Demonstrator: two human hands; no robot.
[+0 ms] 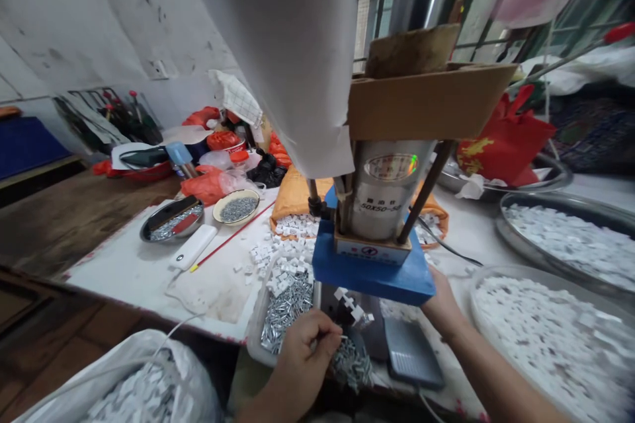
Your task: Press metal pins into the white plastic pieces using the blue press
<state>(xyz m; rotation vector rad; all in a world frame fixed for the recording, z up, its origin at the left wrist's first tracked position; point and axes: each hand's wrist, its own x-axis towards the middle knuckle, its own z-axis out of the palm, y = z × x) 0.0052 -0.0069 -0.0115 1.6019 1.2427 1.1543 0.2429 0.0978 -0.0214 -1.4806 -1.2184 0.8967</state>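
Note:
My left hand (306,351) is closed, thumb and forefinger pinched over a small pale piece too small to name. Under its fingertips lies a pile of metal nails (353,365). Beside that hand, a clear plastic tub (254,337) holds loose nails (286,309) and small white plastic clips (288,274). My right hand (440,301) reaches behind the right edge of a press's blue head (373,275), which hides its fingers. More white clips (353,307) show just below the blue head. A silver cylinder (380,195) stands above it.
A grey ridged plate (413,351) lies right of the nails. Wide basins of white pieces (546,337) fill the right side. An orange sack (297,197) spills clips behind. Leftward are a bowl of nails (239,209), a white power bank (194,246) and a red stick (233,236).

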